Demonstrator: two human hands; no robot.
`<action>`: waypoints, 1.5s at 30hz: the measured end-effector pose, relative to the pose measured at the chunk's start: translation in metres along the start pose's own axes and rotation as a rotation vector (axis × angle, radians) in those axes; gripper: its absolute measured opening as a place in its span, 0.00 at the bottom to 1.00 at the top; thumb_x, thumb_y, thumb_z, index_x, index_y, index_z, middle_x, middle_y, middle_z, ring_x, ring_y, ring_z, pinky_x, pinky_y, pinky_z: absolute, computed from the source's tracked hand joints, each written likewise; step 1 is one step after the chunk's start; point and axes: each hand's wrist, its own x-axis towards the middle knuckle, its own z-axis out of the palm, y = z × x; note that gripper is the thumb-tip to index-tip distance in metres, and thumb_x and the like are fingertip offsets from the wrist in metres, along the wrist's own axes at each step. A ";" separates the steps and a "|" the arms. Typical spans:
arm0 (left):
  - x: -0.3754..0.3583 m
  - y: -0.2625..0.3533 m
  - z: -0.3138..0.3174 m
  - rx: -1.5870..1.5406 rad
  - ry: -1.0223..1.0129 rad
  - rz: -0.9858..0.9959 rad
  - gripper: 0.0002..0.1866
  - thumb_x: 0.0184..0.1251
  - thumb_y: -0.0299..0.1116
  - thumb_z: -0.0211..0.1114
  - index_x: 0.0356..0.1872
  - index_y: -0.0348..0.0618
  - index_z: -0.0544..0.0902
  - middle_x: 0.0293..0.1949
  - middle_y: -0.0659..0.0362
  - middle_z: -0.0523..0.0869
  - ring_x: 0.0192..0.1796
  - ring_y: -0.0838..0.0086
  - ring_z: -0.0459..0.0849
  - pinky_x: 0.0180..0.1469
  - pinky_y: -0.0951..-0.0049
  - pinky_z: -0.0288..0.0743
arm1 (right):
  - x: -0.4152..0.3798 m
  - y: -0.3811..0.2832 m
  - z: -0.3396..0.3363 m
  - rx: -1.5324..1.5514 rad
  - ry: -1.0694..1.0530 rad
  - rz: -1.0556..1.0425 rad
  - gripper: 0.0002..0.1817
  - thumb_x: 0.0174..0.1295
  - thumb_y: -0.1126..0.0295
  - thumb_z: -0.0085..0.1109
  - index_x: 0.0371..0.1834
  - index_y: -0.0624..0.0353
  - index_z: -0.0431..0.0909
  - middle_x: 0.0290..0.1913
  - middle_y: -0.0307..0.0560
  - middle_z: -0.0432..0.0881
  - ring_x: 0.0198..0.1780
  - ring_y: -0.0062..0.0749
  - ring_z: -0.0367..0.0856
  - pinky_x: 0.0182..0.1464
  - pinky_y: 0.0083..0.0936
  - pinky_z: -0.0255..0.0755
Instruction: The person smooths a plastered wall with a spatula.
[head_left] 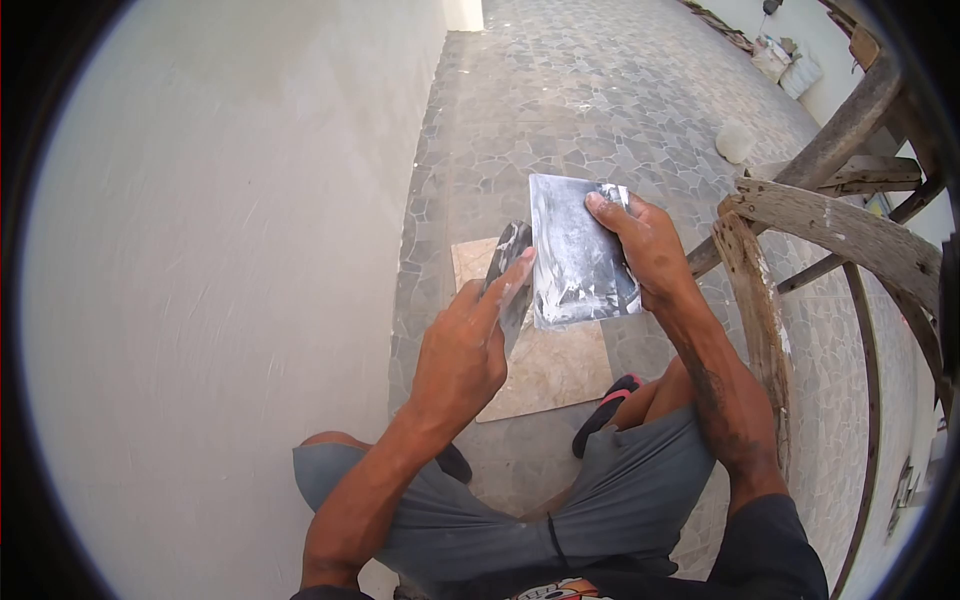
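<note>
My right hand (658, 248) is closed on the edge of a flat grey putty scraper (572, 245), with the thumb lying on its face. White putty is smeared over that face, thicker along the lower part. In my left hand (460, 345) is a second, darker flat scraper (511, 245), turned nearly edge-on and streaked with white. The index finger of this hand stretches along it, its tip close to the left edge of the grey scraper. Whether the two blades touch is hard to tell. Below both hands a beige tile (560, 375) lies on the floor.
A smooth off-white wall (250, 250) rises close on my left. Weathered wooden framework (830, 210) stands on my right, near my forearm. The floor has a grey stone pattern (560, 90). A pale rounded object (735, 142) and white sacks (785, 65) lie farther off.
</note>
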 end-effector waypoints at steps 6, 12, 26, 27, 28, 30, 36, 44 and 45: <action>-0.001 0.001 0.000 -0.036 -0.018 -0.016 0.35 0.61 0.11 0.50 0.71 0.48 0.72 0.42 0.48 0.82 0.36 0.58 0.79 0.43 0.64 0.75 | 0.001 0.000 -0.001 0.027 0.006 -0.025 0.18 0.70 0.63 0.59 0.48 0.71 0.78 0.35 0.44 0.82 0.31 0.20 0.80 0.34 0.20 0.76; 0.002 -0.004 0.004 -0.152 0.056 0.016 0.34 0.62 0.13 0.49 0.71 0.47 0.71 0.37 0.49 0.80 0.35 0.63 0.78 0.43 0.68 0.75 | -0.002 0.002 0.000 -0.005 -0.039 -0.033 0.19 0.70 0.63 0.59 0.51 0.71 0.77 0.36 0.44 0.83 0.32 0.19 0.80 0.34 0.20 0.76; -0.002 -0.002 0.001 -0.179 -0.038 -0.043 0.34 0.63 0.15 0.51 0.72 0.46 0.69 0.35 0.47 0.78 0.36 0.57 0.79 0.44 0.63 0.74 | -0.004 0.000 0.006 -0.007 -0.009 -0.035 0.19 0.70 0.63 0.59 0.51 0.71 0.76 0.36 0.45 0.83 0.31 0.19 0.81 0.32 0.19 0.76; -0.002 -0.001 0.000 -0.173 -0.055 -0.049 0.34 0.62 0.14 0.52 0.72 0.45 0.69 0.36 0.45 0.79 0.37 0.53 0.81 0.44 0.60 0.74 | -0.004 0.001 0.006 -0.004 -0.005 -0.042 0.19 0.70 0.63 0.59 0.51 0.72 0.76 0.36 0.45 0.83 0.30 0.20 0.81 0.32 0.19 0.76; -0.002 -0.001 0.000 -0.183 -0.052 -0.046 0.34 0.62 0.14 0.51 0.72 0.45 0.69 0.36 0.45 0.79 0.37 0.53 0.81 0.44 0.60 0.74 | -0.004 0.001 0.006 -0.001 -0.002 -0.050 0.19 0.70 0.64 0.59 0.51 0.72 0.76 0.35 0.45 0.83 0.30 0.20 0.81 0.32 0.19 0.76; -0.002 -0.001 0.001 -0.202 -0.047 -0.040 0.34 0.63 0.14 0.51 0.72 0.45 0.69 0.37 0.45 0.79 0.38 0.53 0.81 0.44 0.60 0.74 | -0.003 0.002 0.004 -0.010 0.007 -0.050 0.19 0.70 0.64 0.59 0.51 0.72 0.76 0.35 0.45 0.83 0.30 0.20 0.81 0.32 0.19 0.76; -0.002 -0.001 0.003 -0.215 -0.048 -0.026 0.34 0.63 0.14 0.50 0.73 0.44 0.68 0.38 0.44 0.80 0.38 0.53 0.81 0.46 0.60 0.74 | -0.003 0.002 0.004 0.003 0.013 -0.054 0.19 0.70 0.64 0.59 0.51 0.72 0.76 0.35 0.45 0.83 0.30 0.20 0.81 0.32 0.19 0.76; -0.001 -0.002 0.004 -0.238 -0.028 0.003 0.35 0.64 0.14 0.50 0.75 0.45 0.65 0.40 0.43 0.81 0.40 0.52 0.81 0.48 0.60 0.74 | -0.003 0.003 0.004 0.005 -0.011 -0.037 0.18 0.70 0.64 0.59 0.51 0.72 0.76 0.36 0.45 0.83 0.31 0.20 0.81 0.33 0.20 0.77; -0.001 -0.002 0.005 -0.233 -0.023 0.009 0.35 0.64 0.14 0.50 0.75 0.45 0.65 0.40 0.43 0.81 0.40 0.52 0.81 0.48 0.60 0.74 | -0.003 0.003 0.004 0.001 -0.010 -0.035 0.19 0.70 0.64 0.59 0.51 0.72 0.76 0.36 0.45 0.83 0.32 0.20 0.81 0.34 0.20 0.77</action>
